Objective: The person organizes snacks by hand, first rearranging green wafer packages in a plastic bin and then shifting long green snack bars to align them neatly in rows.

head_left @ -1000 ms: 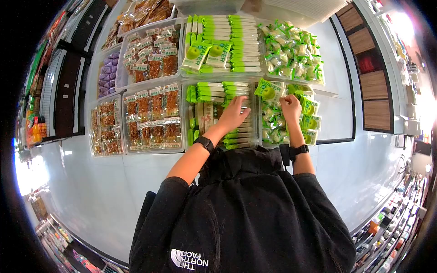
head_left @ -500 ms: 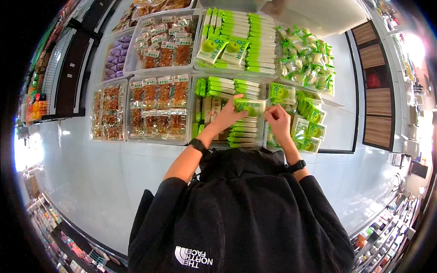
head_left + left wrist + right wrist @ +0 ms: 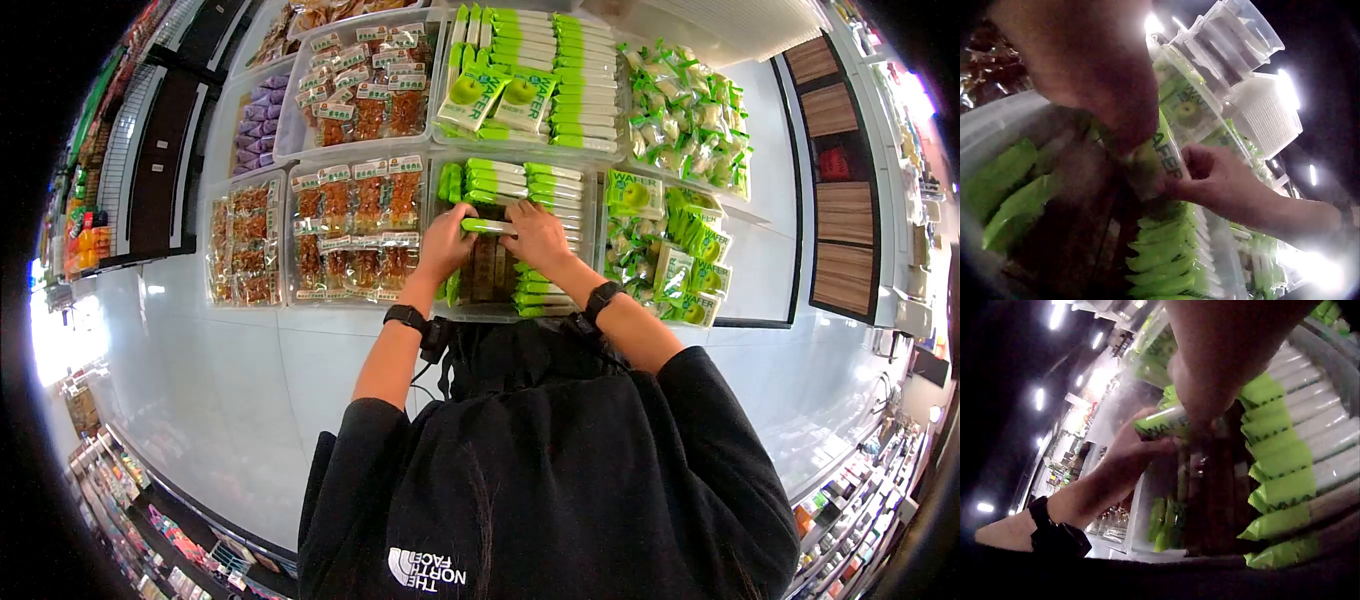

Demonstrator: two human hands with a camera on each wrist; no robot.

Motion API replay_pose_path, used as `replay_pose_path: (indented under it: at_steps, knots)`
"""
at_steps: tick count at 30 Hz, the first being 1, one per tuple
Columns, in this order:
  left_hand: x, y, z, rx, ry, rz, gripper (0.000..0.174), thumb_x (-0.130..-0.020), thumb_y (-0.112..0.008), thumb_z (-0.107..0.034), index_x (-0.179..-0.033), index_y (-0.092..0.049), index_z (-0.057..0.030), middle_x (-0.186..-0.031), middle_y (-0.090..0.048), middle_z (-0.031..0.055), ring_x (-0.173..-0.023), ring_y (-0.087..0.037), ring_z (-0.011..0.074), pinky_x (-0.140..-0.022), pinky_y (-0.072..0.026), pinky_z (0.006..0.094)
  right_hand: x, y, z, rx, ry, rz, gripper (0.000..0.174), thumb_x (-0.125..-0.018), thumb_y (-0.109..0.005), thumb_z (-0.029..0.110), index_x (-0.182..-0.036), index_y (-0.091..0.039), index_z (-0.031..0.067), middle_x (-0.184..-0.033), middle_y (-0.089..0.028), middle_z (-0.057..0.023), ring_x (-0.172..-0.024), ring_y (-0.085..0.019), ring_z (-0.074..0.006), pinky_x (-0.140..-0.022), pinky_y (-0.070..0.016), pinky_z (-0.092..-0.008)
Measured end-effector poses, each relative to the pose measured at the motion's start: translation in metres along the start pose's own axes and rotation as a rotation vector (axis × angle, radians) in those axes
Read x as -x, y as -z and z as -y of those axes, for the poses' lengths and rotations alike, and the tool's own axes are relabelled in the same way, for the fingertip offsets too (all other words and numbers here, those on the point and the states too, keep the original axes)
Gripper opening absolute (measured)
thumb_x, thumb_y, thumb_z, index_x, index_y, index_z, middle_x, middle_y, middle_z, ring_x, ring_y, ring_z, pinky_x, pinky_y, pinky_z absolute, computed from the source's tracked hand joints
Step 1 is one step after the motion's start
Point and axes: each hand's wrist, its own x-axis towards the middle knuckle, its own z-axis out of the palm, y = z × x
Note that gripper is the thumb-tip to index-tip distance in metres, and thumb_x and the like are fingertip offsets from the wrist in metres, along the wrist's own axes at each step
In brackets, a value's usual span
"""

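Note:
Both hands are over the front middle bin [image 3: 437, 200]. A green and white wafer packet [image 3: 488, 227] lies level between them; the left hand [image 3: 447, 240] pinches its left end, and the right hand [image 3: 535, 236] holds its right end. In the left wrist view the packet [image 3: 1169, 150] shows between the left hand [image 3: 1104, 94] and the right hand [image 3: 1210, 178]. The right wrist view has the packet [image 3: 1163, 423] with the left hand [image 3: 1132, 447] round one end. Wafers [image 3: 555, 190] stand in rows on the bin's right side. Brown packets lie low beneath the hands, partly hidden.
To the right, a bin holds loose wafer packets [image 3: 700, 245] and small green-white packets. Meat snack packets [image 3: 360, 210] fill a bin at the left. Behind stand bins of wafers [image 3: 585, 80] and wrapped sweets [image 3: 690, 110]. A pale floor [image 3: 200, 400] surrounds the bins.
The right hand has moved left from the bin's right edge to join the left hand, which has moved left too. The held wafer packet has turned from face-up onto its narrow side.

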Motion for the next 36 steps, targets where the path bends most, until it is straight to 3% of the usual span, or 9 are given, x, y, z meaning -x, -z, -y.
replay_pose_path:
  at_steps: [7, 9, 15, 22, 24, 28, 30, 34, 36]
  knots:
    - [-0.002, -0.014, -0.016, 0.014, 0.085, -0.259, 0.044, -0.075, -0.067, -0.007, -0.11, -0.043, 0.0025, -0.115, -0.045, 0.0265, -0.104, -0.044, 0.0449, -0.085, -0.0384, 0.0477, -0.008, -0.005, -0.002, 0.095, -0.072, -0.069, 0.037, -0.072, -0.068, 0.012, -0.104, -0.054, 0.0028, -0.107, -0.049, -0.0151, -0.102, -0.05, -0.0333, -0.082, -0.0472, -0.0426]
    - [-0.004, -0.017, -0.014, 0.016, -0.014, -0.348, 0.052, -0.075, -0.068, -0.01, -0.118, -0.042, 0.0032, -0.116, -0.044, 0.0269, -0.106, -0.043, 0.044, -0.089, -0.038, 0.0464, -0.01, -0.009, -0.002, 0.089, -0.11, -0.093, 0.039, -0.072, -0.07, 0.013, -0.104, -0.052, 0.0009, -0.108, -0.047, -0.0153, -0.104, -0.048, -0.0342, -0.084, -0.0461, -0.0429]
    - [-0.01, -0.023, -0.004, -0.45, 0.017, -0.231, 0.054, -0.076, -0.07, -0.022, -0.119, -0.047, 0.0005, -0.115, -0.049, 0.0199, -0.106, -0.048, 0.0373, -0.088, -0.0404, 0.0425, -0.011, -0.012, -0.007, 0.089, -0.255, -0.078, 0.044, -0.07, -0.073, 0.016, -0.105, -0.051, 0.0007, -0.106, -0.048, -0.0157, -0.103, -0.048, -0.0338, -0.086, -0.0433, -0.042]
    - [-0.015, -0.014, -0.004, -0.464, -0.023, -0.211, 0.049, -0.075, -0.071, -0.026, -0.111, -0.051, -0.0007, -0.103, -0.054, 0.0152, -0.098, -0.052, 0.0337, -0.083, -0.0425, 0.0431, -0.018, -0.011, -0.016, 0.111, -0.189, -0.117, 0.047, -0.069, -0.072, 0.016, -0.108, -0.051, 0.0012, -0.109, -0.047, -0.0168, -0.104, -0.047, -0.0341, -0.085, -0.0422, -0.0433]
    - [-0.013, -0.011, -0.006, -0.442, 0.048, -0.087, 0.055, -0.08, -0.066, -0.037, -0.115, -0.05, 0.0016, -0.111, -0.053, 0.0207, -0.103, -0.052, 0.0366, -0.086, -0.0431, 0.0443, -0.022, -0.012, -0.016, 0.117, -0.208, -0.054, 0.047, -0.07, -0.069, 0.016, -0.111, -0.051, 0.0006, -0.112, -0.046, -0.0181, -0.106, -0.046, -0.0341, -0.086, -0.0419, -0.0436]
    - [-0.013, -0.016, -0.011, -0.452, 0.049, -0.183, 0.051, -0.075, -0.071, -0.025, -0.114, -0.049, -0.0011, -0.103, -0.053, 0.0155, -0.098, -0.052, 0.0335, -0.083, -0.0418, 0.0422, -0.024, -0.013, -0.013, 0.092, -0.296, -0.012, 0.05, -0.07, -0.069, 0.014, -0.114, -0.049, 0.0013, -0.112, -0.045, -0.0166, -0.107, -0.046, -0.0333, -0.089, -0.0407, -0.0439]
    - [-0.015, -0.013, -0.011, -0.374, 0.089, -0.113, 0.062, -0.081, -0.064, -0.039, -0.124, -0.044, -0.0002, -0.115, -0.051, 0.0211, -0.108, -0.048, 0.0384, -0.089, -0.0396, 0.0467, -0.026, -0.008, -0.011, 0.081, -0.32, 0.009, 0.05, -0.07, -0.068, 0.014, -0.115, -0.048, 0.0015, -0.112, -0.045, -0.016, -0.108, -0.045, -0.0331, -0.09, -0.0402, -0.044]
    - [-0.016, -0.011, -0.016, -0.364, 0.08, -0.086, 0.064, -0.082, -0.064, -0.036, -0.13, -0.039, -0.0017, -0.128, -0.043, 0.0205, -0.115, -0.043, 0.0391, -0.091, -0.038, 0.0481, -0.02, -0.001, -0.009, 0.084, -0.288, 0.059, 0.052, -0.071, -0.069, 0.015, -0.116, -0.047, 0.0016, -0.113, -0.044, -0.0154, -0.109, -0.044, -0.0329, -0.092, -0.0391, -0.044]
    - [-0.019, -0.007, -0.018, -0.527, -0.186, -0.151, 0.069, -0.081, -0.065, -0.031, -0.136, -0.034, -0.0033, -0.138, -0.033, 0.0186, -0.123, -0.036, 0.0384, -0.097, -0.036, 0.0483, -0.02, -0.004, -0.012, 0.06, -0.287, 0.055, 0.052, -0.071, -0.069, 0.016, -0.116, -0.047, 0.0013, -0.113, -0.043, -0.0155, -0.11, -0.043, -0.0332, -0.092, -0.0388, -0.044]
